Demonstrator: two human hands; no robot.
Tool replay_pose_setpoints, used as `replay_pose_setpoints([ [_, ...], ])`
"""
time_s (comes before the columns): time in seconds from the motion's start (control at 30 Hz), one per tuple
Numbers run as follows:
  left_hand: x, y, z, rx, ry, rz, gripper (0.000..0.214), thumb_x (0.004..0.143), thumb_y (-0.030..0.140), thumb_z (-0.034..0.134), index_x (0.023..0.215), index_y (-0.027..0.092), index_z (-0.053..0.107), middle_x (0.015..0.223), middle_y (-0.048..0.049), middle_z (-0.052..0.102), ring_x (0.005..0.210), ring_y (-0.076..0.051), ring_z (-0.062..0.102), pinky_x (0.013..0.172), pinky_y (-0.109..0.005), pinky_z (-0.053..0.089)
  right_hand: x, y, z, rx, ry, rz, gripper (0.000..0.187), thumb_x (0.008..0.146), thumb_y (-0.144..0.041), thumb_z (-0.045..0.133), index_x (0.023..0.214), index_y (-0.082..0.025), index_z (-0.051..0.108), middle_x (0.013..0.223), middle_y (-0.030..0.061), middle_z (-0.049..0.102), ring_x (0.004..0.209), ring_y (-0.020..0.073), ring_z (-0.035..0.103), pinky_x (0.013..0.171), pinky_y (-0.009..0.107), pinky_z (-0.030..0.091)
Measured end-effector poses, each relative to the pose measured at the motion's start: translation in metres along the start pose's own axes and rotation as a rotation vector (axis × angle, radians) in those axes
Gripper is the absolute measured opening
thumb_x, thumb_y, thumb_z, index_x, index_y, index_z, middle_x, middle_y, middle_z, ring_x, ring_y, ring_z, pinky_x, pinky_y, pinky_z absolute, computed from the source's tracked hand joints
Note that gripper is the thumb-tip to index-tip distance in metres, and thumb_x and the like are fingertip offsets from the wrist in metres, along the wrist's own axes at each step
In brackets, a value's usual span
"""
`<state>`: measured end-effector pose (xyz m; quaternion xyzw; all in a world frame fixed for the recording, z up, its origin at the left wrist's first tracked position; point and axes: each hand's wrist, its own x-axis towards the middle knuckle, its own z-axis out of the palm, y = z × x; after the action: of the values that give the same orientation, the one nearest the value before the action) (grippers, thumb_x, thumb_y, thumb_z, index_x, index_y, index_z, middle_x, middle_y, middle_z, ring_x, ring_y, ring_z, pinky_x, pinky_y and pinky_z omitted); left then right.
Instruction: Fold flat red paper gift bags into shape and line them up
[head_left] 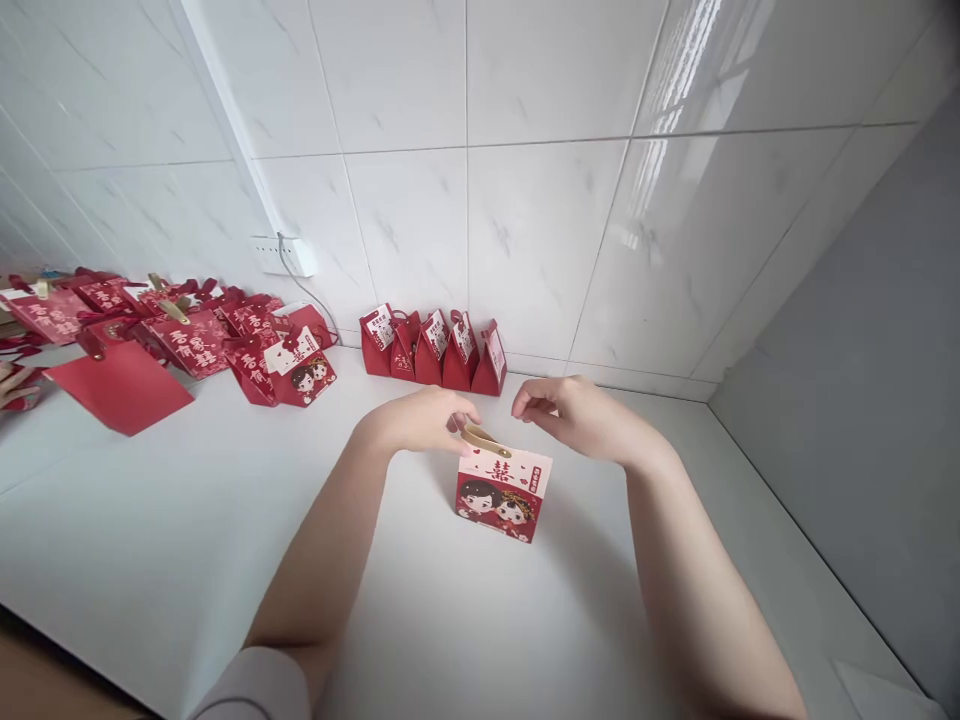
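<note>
A small wedding gift box (501, 495) stands on the white table in front of me, tilted slightly to the right. Its front is red and pale pink, with two cartoon figures, and a gold strap handle (487, 442) is fixed at the top. My left hand (424, 420) is at its upper left corner, thumb against the edge and fingers bent around behind the strap. To the right and a little above the box, my right hand (577, 415) is in the air, apart from it. Its fingers curl inward with the tips close together; whatever lies between them is hidden.
Several red peaked gift boxes (427, 355) stand in a row by the tiled wall. More red boxes and bags (187, 340) crowd the left, with a flat red piece (124, 390) in front. Another person's hand (13, 385) shows at the left edge. A power strip (283, 256) is on the wall.
</note>
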<state>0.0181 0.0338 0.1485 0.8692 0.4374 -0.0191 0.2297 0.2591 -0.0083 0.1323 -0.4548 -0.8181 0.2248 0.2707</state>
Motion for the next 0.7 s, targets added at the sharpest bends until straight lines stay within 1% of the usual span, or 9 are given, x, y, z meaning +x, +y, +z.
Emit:
replay_pose_setpoints([
  [0.1,0.002,0.007,0.0,0.037,0.018,0.049,0.032,0.076,0.034,0.065,0.105,0.025,0.071,0.096,-0.0027,0.07,0.089,-0.02,0.062,0.068,-0.026,0.041,-0.006,-0.01,0.001,-0.006,-0.06,0.019,0.017,0.092,-0.022,0.051,0.098,-0.025,0.067,0.091,0.0011,0.072,0.077,0.017,0.065,0.064,0.027,0.045],
  [0.17,0.002,0.009,-0.002,0.056,-0.015,0.046,0.021,0.077,0.033,0.063,0.091,0.022,0.073,0.077,-0.0017,0.065,0.069,-0.017,0.056,0.057,-0.027,0.034,-0.007,-0.014,0.004,-0.006,-0.064,-0.009,0.017,0.093,-0.022,0.052,0.1,-0.025,0.067,0.093,0.0016,0.073,0.078,0.0173,0.066,0.066,0.028,0.045],
  [0.23,0.004,0.008,-0.003,0.069,-0.045,0.03,0.017,0.077,0.033,0.061,0.08,0.019,0.071,0.064,-0.0002,0.055,0.057,-0.013,0.045,0.052,-0.028,0.026,-0.004,-0.016,0.01,-0.019,-0.063,-0.068,0.018,0.092,-0.019,0.053,0.1,-0.024,0.068,0.095,0.0019,0.073,0.081,0.0175,0.066,0.069,0.028,0.046],
  [0.27,0.006,0.005,-0.003,0.068,-0.049,0.038,0.017,0.077,0.033,0.061,0.078,0.019,0.07,0.063,0.0003,0.053,0.056,-0.013,0.042,0.051,-0.028,0.024,-0.002,-0.016,0.013,-0.026,-0.075,-0.097,0.018,0.092,-0.018,0.053,0.099,-0.024,0.069,0.095,0.0018,0.073,0.082,0.0175,0.066,0.07,0.028,0.046],
  [0.33,0.013,-0.001,-0.003,0.039,-0.059,0.094,0.016,0.076,0.032,0.062,0.079,0.019,0.069,0.066,0.0007,0.055,0.06,-0.012,0.044,0.053,-0.027,0.026,0.003,-0.015,0.019,-0.023,-0.119,-0.135,0.02,0.092,-0.016,0.054,0.097,-0.024,0.071,0.097,0.0013,0.073,0.084,0.0175,0.066,0.072,0.028,0.047],
  [0.43,0.024,-0.012,-0.001,-0.034,-0.112,0.184,0.017,0.074,0.032,0.064,0.083,0.019,0.068,0.075,0.0008,0.06,0.069,-0.013,0.05,0.058,-0.025,0.031,0.007,-0.014,0.026,0.014,-0.163,-0.145,0.024,0.092,-0.016,0.054,0.105,-0.026,0.072,0.104,0.001,0.073,0.089,0.0181,0.067,0.076,0.029,0.048],
  [0.57,0.028,-0.02,-0.003,-0.037,-0.132,0.175,0.019,0.072,0.036,0.066,0.077,0.017,0.066,0.074,0.0003,0.061,0.07,-0.014,0.053,0.059,-0.025,0.032,0.008,-0.017,0.03,0.015,-0.17,-0.144,0.028,0.093,-0.018,0.054,0.115,-0.028,0.068,0.112,0.0019,0.071,0.096,0.0199,0.066,0.079,0.03,0.048],
  [0.63,0.027,-0.022,-0.004,-0.049,-0.12,0.155,0.019,0.072,0.036,0.066,0.079,0.018,0.066,0.076,-0.0001,0.064,0.073,-0.016,0.056,0.061,-0.025,0.035,0.008,-0.018,0.032,0.006,-0.157,-0.137,0.025,0.094,-0.018,0.053,0.113,-0.027,0.066,0.108,0.0025,0.071,0.09,0.0191,0.066,0.074,0.029,0.047],
  [0.7,0.027,-0.024,-0.004,-0.075,-0.118,0.136,0.02,0.072,0.036,0.067,0.083,0.019,0.067,0.079,-0.0003,0.066,0.075,-0.016,0.058,0.063,-0.024,0.037,0.01,-0.018,0.036,-0.015,-0.137,-0.117,0.018,0.094,-0.019,0.053,0.107,-0.025,0.063,0.1,0.0026,0.071,0.078,0.0173,0.064,0.067,0.028,0.045],
])
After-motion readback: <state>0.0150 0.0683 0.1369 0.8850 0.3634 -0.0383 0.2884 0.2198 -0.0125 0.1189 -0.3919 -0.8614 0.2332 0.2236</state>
